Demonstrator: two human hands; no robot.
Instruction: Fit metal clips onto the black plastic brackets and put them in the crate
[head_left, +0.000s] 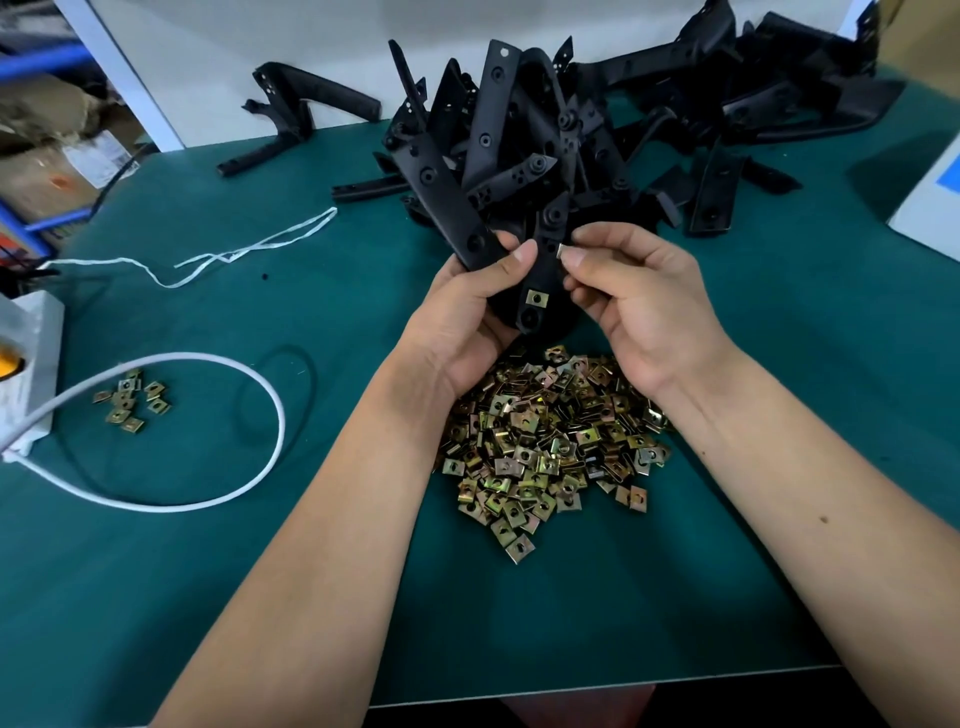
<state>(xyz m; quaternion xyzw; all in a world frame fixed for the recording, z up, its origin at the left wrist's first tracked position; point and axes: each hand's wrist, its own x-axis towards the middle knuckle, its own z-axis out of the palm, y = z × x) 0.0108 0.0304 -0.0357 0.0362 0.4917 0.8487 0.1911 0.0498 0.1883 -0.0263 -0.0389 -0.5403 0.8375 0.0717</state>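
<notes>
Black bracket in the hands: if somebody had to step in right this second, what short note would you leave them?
Left hand: grip round the black bracket, held above the table.
Right hand: pinches one metal clip at the bracket's edge, not yet pushed home.
Done: one fitted clip sits near the bracket's lower end.
Supplies: clip pile under the wrists, a few stray clips to the left, bracket heap behind.
Left: seat this clip, crate the bracket. No crate is in view.
</notes>
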